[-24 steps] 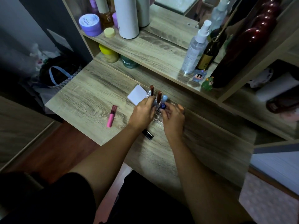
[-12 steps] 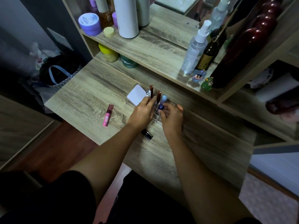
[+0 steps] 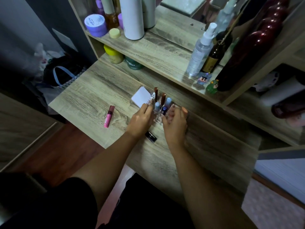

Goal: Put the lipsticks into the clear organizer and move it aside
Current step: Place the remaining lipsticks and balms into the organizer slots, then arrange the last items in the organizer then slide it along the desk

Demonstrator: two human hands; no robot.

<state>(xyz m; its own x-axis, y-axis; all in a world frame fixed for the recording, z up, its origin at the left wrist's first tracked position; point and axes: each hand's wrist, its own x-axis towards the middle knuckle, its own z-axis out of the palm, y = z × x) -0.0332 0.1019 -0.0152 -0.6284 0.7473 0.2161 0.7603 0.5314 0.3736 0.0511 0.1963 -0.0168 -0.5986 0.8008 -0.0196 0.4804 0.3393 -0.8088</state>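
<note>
The clear organizer [image 3: 158, 117] stands on the wooden desk [image 3: 85, 98] near its back edge. Several lipsticks stand upright in it: two brown ones [image 3: 163, 98], pale blue ones [image 3: 168, 102] and a dark blue one [image 3: 163, 110]. My left hand [image 3: 140, 122] rests against the organizer's left side, fingers curled on it. My right hand [image 3: 175, 124] is at its right side with fingers spread, apart from the dark blue lipstick. A pink lipstick [image 3: 109, 116] lies loose on the desk to the left. A black lipstick [image 3: 151, 136] lies just under my left wrist.
A white flat case [image 3: 141, 98] lies behind the organizer's left side. The shelf above carries a spray bottle [image 3: 200, 50], a dark bottle [image 3: 214, 55], a white cylinder [image 3: 132, 17], a purple jar [image 3: 95, 24] and small figurines [image 3: 212, 86]. Jars [image 3: 113, 54] sit under the shelf.
My right hand has let go of the dark blue lipstick, which now stands in the organizer, and has spread to the organizer's right side. My left hand stays at the left side.
</note>
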